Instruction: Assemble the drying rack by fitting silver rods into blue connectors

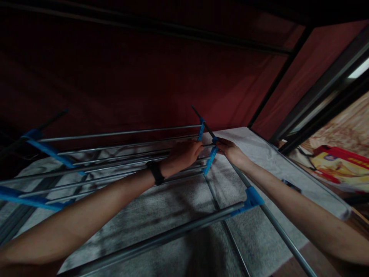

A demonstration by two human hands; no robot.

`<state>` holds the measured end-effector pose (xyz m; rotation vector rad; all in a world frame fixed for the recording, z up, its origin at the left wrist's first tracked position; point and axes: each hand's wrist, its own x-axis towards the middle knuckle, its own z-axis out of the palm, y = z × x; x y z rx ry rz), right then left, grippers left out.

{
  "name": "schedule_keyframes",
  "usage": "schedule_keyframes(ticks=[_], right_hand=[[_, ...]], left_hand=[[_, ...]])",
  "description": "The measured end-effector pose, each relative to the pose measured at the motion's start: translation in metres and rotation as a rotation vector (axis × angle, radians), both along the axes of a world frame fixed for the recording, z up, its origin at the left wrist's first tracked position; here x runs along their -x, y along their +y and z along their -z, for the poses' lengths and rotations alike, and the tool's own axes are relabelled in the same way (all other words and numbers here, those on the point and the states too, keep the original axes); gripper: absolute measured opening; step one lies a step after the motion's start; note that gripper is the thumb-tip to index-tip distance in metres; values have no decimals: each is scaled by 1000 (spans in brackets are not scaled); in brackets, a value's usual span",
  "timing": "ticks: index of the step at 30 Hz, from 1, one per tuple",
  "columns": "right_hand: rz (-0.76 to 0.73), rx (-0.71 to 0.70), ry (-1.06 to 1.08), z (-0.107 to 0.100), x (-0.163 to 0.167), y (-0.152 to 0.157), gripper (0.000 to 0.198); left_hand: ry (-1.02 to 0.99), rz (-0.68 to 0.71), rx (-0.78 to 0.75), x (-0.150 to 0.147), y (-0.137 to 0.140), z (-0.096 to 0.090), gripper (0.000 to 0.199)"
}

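Observation:
A rack of thin metal tubes and blue plastic connectors stretches across the view. My left hand, with a dark band at the wrist, is closed around a metal tube close to its right end. That end meets a blue connector. On the other side of this connector my right hand pinches it where it sits on a slanting pole; its fingertips are partly hidden. Lower on the same pole is another blue connector, joined to a thicker tube.
More blue connectors hold the tubes at the left. Below lies a pale grey cloth surface. Dark red panels with a black frame rise behind. A small dark object and a red and yellow box are at the right.

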<state>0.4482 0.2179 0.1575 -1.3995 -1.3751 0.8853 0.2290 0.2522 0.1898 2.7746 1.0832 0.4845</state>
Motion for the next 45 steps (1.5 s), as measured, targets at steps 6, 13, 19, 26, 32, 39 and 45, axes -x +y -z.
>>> schedule_keyframes(ticks=[6, 13, 19, 26, 32, 39, 45], right_hand=[[0, 5, 4, 1, -2, 2, 42], [-11, -7, 12, 0, -1, 0, 43], [-1, 7, 8, -1, 1, -1, 43], [13, 19, 51, 0, 0, 0, 44], [17, 6, 38, 1, 0, -1, 46], [15, 21, 93, 1, 3, 0, 46], [22, 13, 94, 0, 2, -1, 44]], left_hand=[[33, -4, 17, -1, -1, 3, 39], [45, -11, 16, -1, -5, 0, 40], [51, -9, 7, -1, -5, 1, 39], [101, -18, 17, -2, -5, -4, 39], [90, -23, 40, -1, -10, -4, 36], [85, -33, 35, -3, -9, -3, 36], [88, -21, 46, -2, -10, -6, 37]])
